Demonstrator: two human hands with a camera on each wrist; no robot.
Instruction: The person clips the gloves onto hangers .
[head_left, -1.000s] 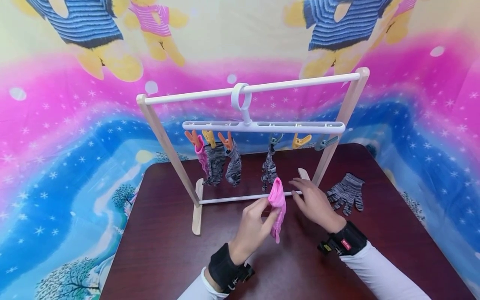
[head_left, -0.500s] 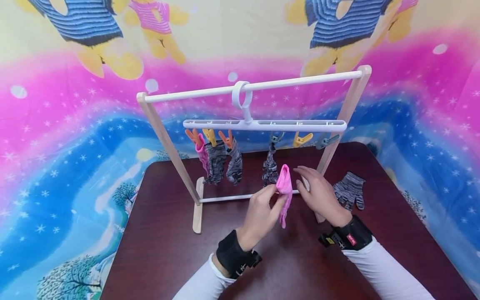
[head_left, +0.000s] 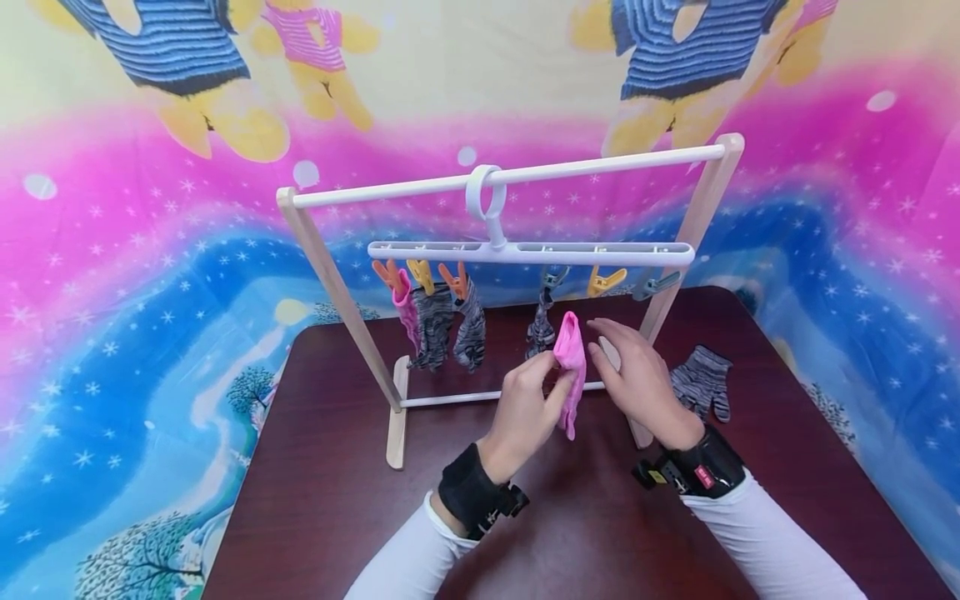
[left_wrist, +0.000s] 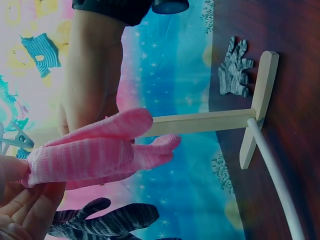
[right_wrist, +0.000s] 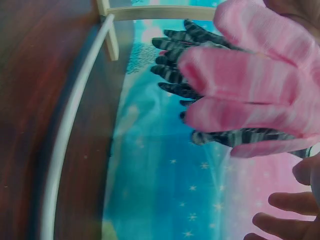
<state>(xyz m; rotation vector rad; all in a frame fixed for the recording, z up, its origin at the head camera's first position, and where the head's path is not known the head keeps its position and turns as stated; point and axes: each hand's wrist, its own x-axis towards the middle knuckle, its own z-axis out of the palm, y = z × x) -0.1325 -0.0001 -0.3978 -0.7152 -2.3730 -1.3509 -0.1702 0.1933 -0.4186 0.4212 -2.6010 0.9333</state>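
My left hand (head_left: 525, 408) pinches a pink knit glove (head_left: 572, 346) near its cuff. The glove hangs cuff up, its fingers pointing down; in the left wrist view the pink glove (left_wrist: 85, 157) shows striped knit. Just right of it is my right hand (head_left: 637, 375), its fingers extended and holding nothing; the right wrist view shows those fingers (right_wrist: 290, 200) beside the glove. Above both hands hangs a white hanger (head_left: 585, 252). Its yellow clip (head_left: 603, 282) and grey-blue clip (head_left: 655, 286) hold nothing. A grey glove (head_left: 540, 325) hangs from another grey-blue clip (head_left: 553, 276).
On the hanger's left side, clips hold a pink glove (head_left: 406, 310) and two grey gloves, one dark (head_left: 432, 329). A wooden rack (head_left: 322, 283) with a white top rail (head_left: 600, 169) carries the hanger. Another grey glove (head_left: 702, 379) lies on the table (head_left: 322, 500) at right.
My left hand has raised the pink glove and carried it slightly right, toward the hanger. My right hand has shifted a little up and right, staying beside it.
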